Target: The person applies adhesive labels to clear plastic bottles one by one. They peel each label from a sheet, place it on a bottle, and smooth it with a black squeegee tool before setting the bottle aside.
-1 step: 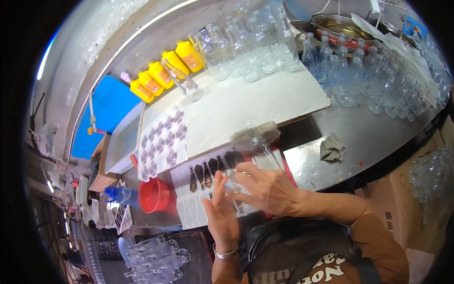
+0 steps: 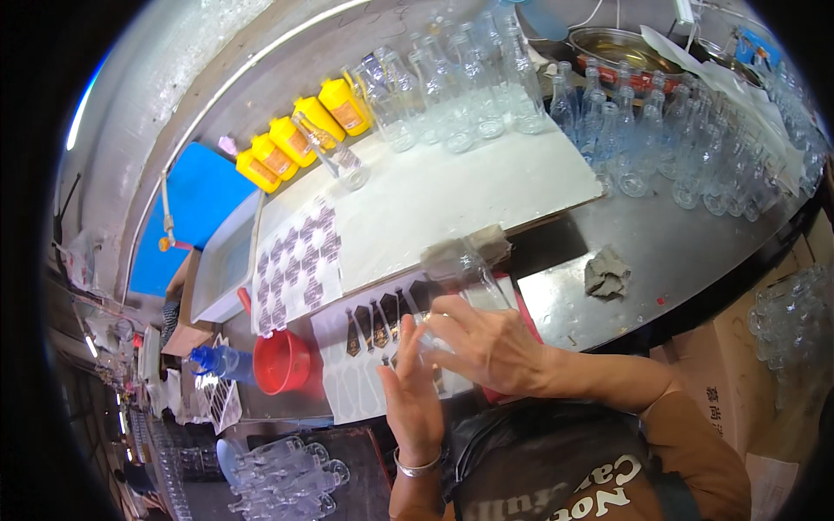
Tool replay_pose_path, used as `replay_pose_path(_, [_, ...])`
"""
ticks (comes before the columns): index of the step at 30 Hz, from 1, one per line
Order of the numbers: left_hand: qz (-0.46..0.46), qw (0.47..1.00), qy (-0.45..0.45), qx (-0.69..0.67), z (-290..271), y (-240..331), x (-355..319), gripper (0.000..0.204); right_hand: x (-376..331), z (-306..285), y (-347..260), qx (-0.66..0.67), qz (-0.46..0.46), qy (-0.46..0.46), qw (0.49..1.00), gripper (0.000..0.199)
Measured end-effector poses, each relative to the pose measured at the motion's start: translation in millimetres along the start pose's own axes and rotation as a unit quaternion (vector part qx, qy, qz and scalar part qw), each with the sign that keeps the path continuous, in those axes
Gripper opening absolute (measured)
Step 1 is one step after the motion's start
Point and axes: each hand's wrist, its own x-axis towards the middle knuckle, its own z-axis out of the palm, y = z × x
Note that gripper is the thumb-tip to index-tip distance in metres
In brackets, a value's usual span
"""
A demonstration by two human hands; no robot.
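My left hand (image 2: 411, 398) is raised over a sheet of dark, bottle-shaped decals (image 2: 375, 323), its fingers stretched upward and the thumb apart. My right hand (image 2: 491, 347) is beside it, fingers bent and closed toward the left fingertips. Something clear and blurred shows between the hands; I cannot make out what it is. Just beyond my right hand, a clear glass bottle (image 2: 473, 271) lies tilted near a folded beige cloth (image 2: 488, 243). Another bottle (image 2: 334, 161) lies on the white board (image 2: 452, 195) at the back.
Several yellow bottles (image 2: 295, 141) line the wall. Clear glass bottles crowd the board's far end and the metal table (image 2: 686, 252) at right. A red cup (image 2: 282, 363) and blue-capped bottle (image 2: 228, 361) stand left. A crumpled grey cloth (image 2: 607, 273) lies right; more bottles (image 2: 287, 478) lie lower left.
My right fingers have shifted slightly beside the left fingertips. The whole view has moved very slightly; nothing else visibly differs.
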Motion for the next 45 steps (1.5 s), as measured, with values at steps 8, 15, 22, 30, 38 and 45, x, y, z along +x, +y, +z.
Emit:
replay_pose_path(8, [0.057, 0.985, -0.070, 0.147, 11, -10, -3, 0.077, -24, -73, 6, 0.114, 0.064, -0.109, 0.985, 0.017])
replay_pose_path(15, [0.026, 0.965, -0.097, 0.242, 19, -60, 50, 0.082, 4, -55, 66, 0.184, 0.184, -0.204, 0.944, 0.023])
replay_pose_path(22, [0.087, 0.945, -0.080, 0.304, 19, -85, 55, 0.086, 12, -21, 108, 0.113, 0.219, -0.090, 0.965, 0.028])
replay_pose_path(30, [0.186, 0.853, -0.138, 0.468, 15, -62, 75, 0.057, -45, -26, 91, 0.208, 0.308, -0.141, 0.918, 0.077])
replay_pose_path(38, [0.214, 0.805, -0.116, 0.542, 28, -61, 82, 0.056, -55, -27, 79, 0.250, 0.343, -0.151, 0.893, 0.086])
replay_pose_path(45, [0.220, 0.796, -0.098, 0.555, 30, -63, 82, 0.059, -59, -25, 83, 0.267, 0.350, -0.146, 0.886, 0.082])
